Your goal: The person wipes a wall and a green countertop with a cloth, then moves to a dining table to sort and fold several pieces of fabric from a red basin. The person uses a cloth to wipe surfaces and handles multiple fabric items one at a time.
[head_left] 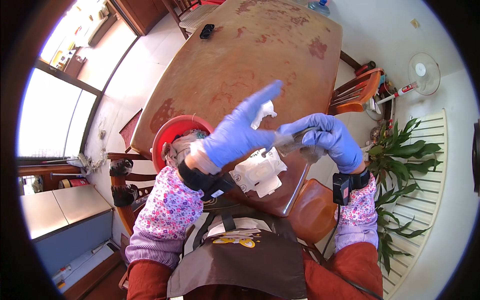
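Observation:
My left hand point(237, 135), in a blue glove, is over the table with fingers stretched out and thumb apart. Its thumb tip comes close to a greyish, see-through piece point(286, 146), blurred; whether they touch I cannot tell. My right hand point(332, 140), gloved too, is closed around the greyish head of a long metal-handled tool point(298, 189). The handle slants down toward the table edge, and the tool's kind is unclear. Beneath my hands lies a white wipes pack point(260, 172) with a lid. A crumpled white tissue point(264, 112) shows behind my left hand.
A red basin point(159, 145) holding cloths stands left of my left hand. The brown table point(250, 55) stretches away, with a small black object point(206, 31) at its far left. Wooden chairs point(357, 92) stand around it. A leafy plant point(400, 165) and a fan point(424, 72) are at right.

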Demonstrator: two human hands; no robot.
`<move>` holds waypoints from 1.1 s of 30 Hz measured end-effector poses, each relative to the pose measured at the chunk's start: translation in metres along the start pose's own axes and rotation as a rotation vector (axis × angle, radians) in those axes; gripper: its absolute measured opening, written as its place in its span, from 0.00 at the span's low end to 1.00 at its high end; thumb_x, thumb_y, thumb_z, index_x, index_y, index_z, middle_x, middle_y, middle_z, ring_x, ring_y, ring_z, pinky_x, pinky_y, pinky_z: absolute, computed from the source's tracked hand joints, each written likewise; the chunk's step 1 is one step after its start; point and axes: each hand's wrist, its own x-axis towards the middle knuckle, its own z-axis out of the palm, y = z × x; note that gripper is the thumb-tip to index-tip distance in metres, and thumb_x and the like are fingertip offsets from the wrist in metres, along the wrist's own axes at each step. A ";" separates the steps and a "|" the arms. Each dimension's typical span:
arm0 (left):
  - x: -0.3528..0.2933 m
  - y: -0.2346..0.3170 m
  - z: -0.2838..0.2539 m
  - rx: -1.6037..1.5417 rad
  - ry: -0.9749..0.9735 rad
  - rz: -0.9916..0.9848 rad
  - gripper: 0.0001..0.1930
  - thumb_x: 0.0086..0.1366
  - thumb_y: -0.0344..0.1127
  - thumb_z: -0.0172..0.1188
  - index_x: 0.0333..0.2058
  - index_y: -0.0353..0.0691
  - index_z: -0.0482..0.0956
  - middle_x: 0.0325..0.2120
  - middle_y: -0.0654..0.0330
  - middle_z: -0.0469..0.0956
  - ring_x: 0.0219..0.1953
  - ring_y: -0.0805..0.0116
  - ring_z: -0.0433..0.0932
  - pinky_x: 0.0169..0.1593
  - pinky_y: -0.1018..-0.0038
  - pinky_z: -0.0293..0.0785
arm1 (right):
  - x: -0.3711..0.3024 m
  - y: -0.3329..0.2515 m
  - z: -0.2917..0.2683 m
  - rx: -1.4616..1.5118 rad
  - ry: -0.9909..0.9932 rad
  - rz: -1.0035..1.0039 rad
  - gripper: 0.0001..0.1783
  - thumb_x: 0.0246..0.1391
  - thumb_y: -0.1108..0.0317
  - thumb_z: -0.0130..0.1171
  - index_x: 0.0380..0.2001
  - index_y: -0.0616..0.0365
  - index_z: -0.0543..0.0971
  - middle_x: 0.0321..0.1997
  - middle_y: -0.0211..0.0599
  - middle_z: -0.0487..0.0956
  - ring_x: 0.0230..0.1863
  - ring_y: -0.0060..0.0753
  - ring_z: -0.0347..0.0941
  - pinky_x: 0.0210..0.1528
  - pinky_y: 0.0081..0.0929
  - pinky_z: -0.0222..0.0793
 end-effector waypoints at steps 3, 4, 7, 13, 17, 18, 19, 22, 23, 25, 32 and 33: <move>-0.001 0.010 0.001 0.358 -0.263 0.071 0.33 0.53 0.37 0.65 0.60 0.41 0.72 0.55 0.52 0.73 0.53 0.63 0.73 0.55 0.69 0.68 | 0.000 -0.020 0.013 -0.074 -0.045 0.052 0.16 0.59 0.74 0.54 0.50 0.65 0.78 0.51 0.39 0.81 0.50 0.25 0.76 0.55 0.25 0.70; -0.002 0.012 -0.002 0.464 -0.385 0.011 0.30 0.53 0.37 0.65 0.57 0.41 0.74 0.51 0.50 0.75 0.51 0.61 0.75 0.54 0.69 0.69 | 0.001 -0.025 0.016 -0.098 -0.014 0.014 0.17 0.59 0.75 0.53 0.51 0.65 0.78 0.51 0.39 0.81 0.50 0.25 0.76 0.55 0.25 0.70; -0.007 0.010 -0.019 0.532 -0.415 -0.495 0.22 0.51 0.37 0.64 0.47 0.40 0.82 0.38 0.46 0.80 0.45 0.54 0.78 0.50 0.66 0.72 | 0.002 -0.032 0.024 -0.075 0.125 0.000 0.18 0.58 0.76 0.53 0.51 0.66 0.78 0.52 0.40 0.81 0.51 0.27 0.76 0.57 0.25 0.69; -0.027 -0.018 -0.029 0.986 -0.020 -0.040 0.09 0.56 0.33 0.56 0.34 0.40 0.81 0.30 0.45 0.81 0.39 0.46 0.80 0.42 0.58 0.75 | -0.004 -0.021 0.025 0.009 0.176 -0.026 0.20 0.57 0.71 0.57 0.53 0.67 0.76 0.54 0.40 0.80 0.49 0.20 0.75 0.54 0.19 0.70; -0.016 -0.030 -0.027 0.948 0.068 -0.161 0.10 0.61 0.34 0.53 0.38 0.42 0.81 0.33 0.47 0.81 0.39 0.46 0.81 0.44 0.56 0.76 | -0.004 0.002 -0.003 -0.222 0.439 -0.157 0.18 0.58 0.80 0.54 0.52 0.64 0.77 0.53 0.35 0.80 0.49 0.22 0.76 0.55 0.23 0.70; -0.009 -0.030 -0.026 0.997 0.064 -0.140 0.10 0.62 0.35 0.53 0.38 0.42 0.81 0.33 0.48 0.81 0.39 0.47 0.81 0.43 0.56 0.76 | -0.002 0.010 -0.013 -0.312 0.494 -0.163 0.19 0.58 0.80 0.54 0.53 0.63 0.77 0.54 0.33 0.80 0.47 0.21 0.77 0.53 0.22 0.71; -0.002 -0.030 -0.025 1.049 0.062 -0.127 0.10 0.62 0.36 0.53 0.38 0.42 0.81 0.33 0.48 0.81 0.38 0.47 0.81 0.43 0.57 0.76 | -0.001 0.018 -0.024 -0.403 0.549 -0.167 0.20 0.58 0.81 0.55 0.54 0.62 0.77 0.54 0.32 0.80 0.46 0.20 0.77 0.52 0.22 0.72; 0.022 -0.031 -0.013 1.138 0.137 0.118 0.09 0.61 0.37 0.55 0.36 0.43 0.81 0.29 0.53 0.81 0.34 0.51 0.81 0.38 0.59 0.75 | -0.005 0.040 -0.054 -0.744 0.711 -0.313 0.20 0.56 0.83 0.55 0.50 0.55 0.81 0.48 0.34 0.82 0.43 0.22 0.78 0.49 0.19 0.73; 0.029 -0.033 -0.009 1.160 0.158 0.194 0.08 0.61 0.38 0.55 0.35 0.44 0.81 0.28 0.54 0.81 0.33 0.52 0.81 0.37 0.59 0.75 | -0.010 0.047 -0.063 -0.864 0.800 -0.264 0.20 0.55 0.83 0.55 0.48 0.54 0.82 0.46 0.35 0.83 0.42 0.23 0.79 0.49 0.19 0.73; 0.032 -0.043 0.003 1.241 0.205 0.283 0.07 0.61 0.38 0.57 0.31 0.45 0.81 0.25 0.57 0.78 0.30 0.55 0.79 0.34 0.60 0.73 | -0.023 0.064 -0.077 -0.843 0.814 -0.430 0.19 0.53 0.84 0.55 0.45 0.53 0.83 0.40 0.37 0.83 0.40 0.28 0.79 0.46 0.23 0.75; 0.012 -0.143 0.051 1.399 -0.158 0.104 0.04 0.55 0.34 0.60 0.27 0.47 0.83 0.23 0.56 0.79 0.29 0.53 0.80 0.31 0.59 0.73 | -0.079 0.191 -0.085 -1.119 0.776 -0.168 0.14 0.47 0.77 0.62 0.37 0.47 0.85 0.27 0.39 0.80 0.30 0.41 0.77 0.33 0.35 0.73; 0.010 -0.156 0.055 1.418 -0.219 0.040 0.04 0.54 0.33 0.61 0.26 0.46 0.84 0.24 0.55 0.80 0.30 0.53 0.81 0.31 0.59 0.74 | -0.084 0.212 -0.084 -1.149 0.719 -0.088 0.13 0.47 0.76 0.62 0.36 0.46 0.85 0.26 0.40 0.80 0.29 0.41 0.77 0.33 0.36 0.72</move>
